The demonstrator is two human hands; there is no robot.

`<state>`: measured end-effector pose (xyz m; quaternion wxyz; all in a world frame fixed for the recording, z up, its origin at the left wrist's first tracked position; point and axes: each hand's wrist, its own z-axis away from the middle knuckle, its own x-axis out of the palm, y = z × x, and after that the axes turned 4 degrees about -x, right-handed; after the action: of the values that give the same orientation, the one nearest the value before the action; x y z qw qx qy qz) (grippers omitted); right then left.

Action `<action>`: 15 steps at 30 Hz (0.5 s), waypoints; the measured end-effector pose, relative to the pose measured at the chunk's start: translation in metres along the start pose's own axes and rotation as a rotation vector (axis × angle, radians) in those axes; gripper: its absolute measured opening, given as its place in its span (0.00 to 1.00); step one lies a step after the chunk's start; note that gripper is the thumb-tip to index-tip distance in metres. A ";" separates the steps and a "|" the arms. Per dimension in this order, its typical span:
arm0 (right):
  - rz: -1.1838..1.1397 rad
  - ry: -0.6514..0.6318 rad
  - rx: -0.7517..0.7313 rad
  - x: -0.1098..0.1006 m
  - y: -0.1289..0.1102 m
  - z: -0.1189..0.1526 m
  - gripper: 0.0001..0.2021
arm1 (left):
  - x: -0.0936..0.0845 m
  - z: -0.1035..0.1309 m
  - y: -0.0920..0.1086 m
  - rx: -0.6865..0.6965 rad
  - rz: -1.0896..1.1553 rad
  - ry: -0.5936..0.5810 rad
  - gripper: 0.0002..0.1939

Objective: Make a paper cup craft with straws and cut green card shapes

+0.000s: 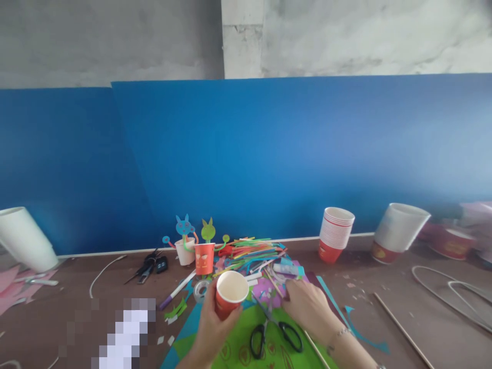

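- Stretching across the back, a smooth, flat blue panel (292, 154) stands beyond my work.
- Before it runs the dark brown bench (407, 307), carrying everything around me.
- On the bench, right in front of me, lies a bright green sheet of paper (237, 335) with reddish outlines drawn on it.
- Past the sheet, near the panel, spreads a loose heap of thin, multicoloured pipe cleaners (253, 253).
- Off to the right, a tall nested stack of red-and-white paper cups (337, 230) stands well apart from the heap.
- Left of the heap, close together, are a white paper cup with a blue animal head (185, 252) and a red paper cup with a green animal head (205, 259).
- My right grip (307, 302) is low over the far part of the papers, fingers curled; their tips are hidden, so I cannot tell whether they pinch anything.
- My left grip (213, 328) is clamped round a red paper cup with a cream inside (229, 296), mouth upward, above the green sheet.
- Between my grips lie black-handled metal scissors (270, 319), points away from me.
- Left of the held cup lies a white-and-purple marker (177, 290).
- Just beside that cup sits a small roll of clear tape (197, 293).
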<state>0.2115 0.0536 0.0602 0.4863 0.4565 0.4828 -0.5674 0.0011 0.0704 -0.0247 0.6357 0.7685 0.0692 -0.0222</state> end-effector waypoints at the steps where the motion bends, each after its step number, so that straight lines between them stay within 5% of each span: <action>1: 0.000 -0.011 0.002 0.000 -0.001 0.001 0.13 | -0.001 -0.001 -0.001 0.009 -0.013 -0.005 0.31; 6: 0.027 -0.140 -0.037 0.006 -0.009 0.002 0.16 | 0.000 -0.002 0.002 0.053 0.009 -0.019 0.29; 15: 0.029 -0.072 0.006 0.013 -0.003 -0.005 0.16 | 0.005 -0.006 -0.014 0.075 0.068 0.009 0.32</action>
<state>0.2069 0.0573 0.0475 0.5104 0.4441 0.4566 -0.5778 0.0037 0.0791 -0.0376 0.6066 0.7937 0.0453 0.0004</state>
